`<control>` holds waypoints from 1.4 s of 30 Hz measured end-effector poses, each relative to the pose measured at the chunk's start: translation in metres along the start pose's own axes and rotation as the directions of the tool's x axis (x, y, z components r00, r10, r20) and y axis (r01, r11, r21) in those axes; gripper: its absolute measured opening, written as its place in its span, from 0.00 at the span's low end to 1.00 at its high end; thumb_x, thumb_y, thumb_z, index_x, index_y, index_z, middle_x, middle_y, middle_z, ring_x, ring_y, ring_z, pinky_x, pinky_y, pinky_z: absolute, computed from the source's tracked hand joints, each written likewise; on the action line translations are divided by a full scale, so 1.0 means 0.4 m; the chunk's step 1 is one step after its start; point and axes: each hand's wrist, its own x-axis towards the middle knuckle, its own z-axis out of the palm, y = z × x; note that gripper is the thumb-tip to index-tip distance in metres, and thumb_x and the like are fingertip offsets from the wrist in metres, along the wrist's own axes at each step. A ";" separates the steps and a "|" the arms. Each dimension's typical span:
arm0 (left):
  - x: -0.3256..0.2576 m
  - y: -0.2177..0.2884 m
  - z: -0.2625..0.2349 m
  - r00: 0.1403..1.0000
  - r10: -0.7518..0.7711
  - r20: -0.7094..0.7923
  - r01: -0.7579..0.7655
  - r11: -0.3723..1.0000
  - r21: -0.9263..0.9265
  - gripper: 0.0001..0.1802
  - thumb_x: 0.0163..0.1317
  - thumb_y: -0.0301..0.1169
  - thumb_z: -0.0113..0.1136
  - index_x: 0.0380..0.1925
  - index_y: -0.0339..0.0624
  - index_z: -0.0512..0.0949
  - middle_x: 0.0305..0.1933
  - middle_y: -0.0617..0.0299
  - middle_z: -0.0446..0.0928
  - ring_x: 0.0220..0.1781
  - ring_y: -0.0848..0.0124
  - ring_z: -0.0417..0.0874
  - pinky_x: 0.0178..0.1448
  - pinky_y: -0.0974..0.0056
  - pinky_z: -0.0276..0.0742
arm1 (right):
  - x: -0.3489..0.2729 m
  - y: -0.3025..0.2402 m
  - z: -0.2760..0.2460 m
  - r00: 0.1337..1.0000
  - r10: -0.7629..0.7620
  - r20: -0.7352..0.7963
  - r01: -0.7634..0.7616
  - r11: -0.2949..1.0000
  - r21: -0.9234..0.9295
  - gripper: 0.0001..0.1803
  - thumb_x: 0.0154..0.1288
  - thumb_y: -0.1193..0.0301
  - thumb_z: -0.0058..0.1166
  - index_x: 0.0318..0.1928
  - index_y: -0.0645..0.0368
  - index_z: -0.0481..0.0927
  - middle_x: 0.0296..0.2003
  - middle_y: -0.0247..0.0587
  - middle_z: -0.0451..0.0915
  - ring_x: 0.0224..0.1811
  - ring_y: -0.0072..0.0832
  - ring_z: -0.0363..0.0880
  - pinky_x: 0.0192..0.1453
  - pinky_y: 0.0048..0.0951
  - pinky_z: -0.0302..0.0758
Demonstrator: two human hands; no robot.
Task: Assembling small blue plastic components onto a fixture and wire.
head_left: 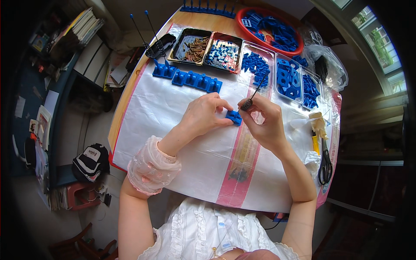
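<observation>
Near the middle of the table, my left hand (203, 113) is closed, its thumb and forefinger pinching a small blue plastic piece (234, 117) on the white sheet. Just to its right, my right hand (265, 123) is closed in a pinch around a black coil spring (246, 105) with a thin dark rod rising from it. The spring is close above the blue piece; whether they touch I cannot tell. Beyond my left hand stand blue plastic blocks (197, 81) in a row, and springs with blue-tipped rods (161, 47) rise at their left end.
Across the far side are a tray of brass-coloured pins (196, 48), a tray of small white-and-blue parts (223, 53), clear boxes of blue parts (288, 78) and a red basin (239, 27). Black-handled scissors (324, 170) and a yellow-handled tool (315, 142) lie at right.
</observation>
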 end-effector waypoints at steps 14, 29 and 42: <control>0.012 -0.002 -0.006 0.998 0.057 0.014 -0.057 0.998 0.028 0.21 0.47 0.37 0.84 0.43 0.51 0.91 0.33 0.64 0.77 0.34 0.69 0.79 0.41 0.63 0.78 | -0.002 -0.004 -0.005 0.999 -0.037 -0.002 0.037 0.999 -0.034 0.08 0.60 0.84 0.65 0.40 0.66 0.82 0.34 0.43 0.84 0.36 0.34 0.86 0.41 0.31 0.80; 0.007 -0.012 -0.003 0.992 0.125 -0.001 -0.125 0.990 0.061 0.20 0.49 0.38 0.83 0.42 0.49 0.90 0.33 0.64 0.77 0.34 0.69 0.80 0.40 0.63 0.78 | -0.003 0.007 -0.001 0.999 -0.033 0.002 0.033 0.999 -0.003 0.08 0.60 0.83 0.66 0.40 0.66 0.83 0.33 0.44 0.85 0.35 0.34 0.86 0.41 0.31 0.80; 0.011 -0.010 -0.005 0.992 0.130 0.003 -0.129 0.989 0.070 0.20 0.49 0.38 0.84 0.43 0.49 0.90 0.33 0.64 0.78 0.34 0.69 0.80 0.40 0.64 0.78 | -0.003 0.007 0.001 1.000 -0.028 -0.005 0.028 0.999 0.016 0.08 0.60 0.84 0.67 0.39 0.67 0.83 0.34 0.45 0.85 0.36 0.35 0.87 0.41 0.31 0.81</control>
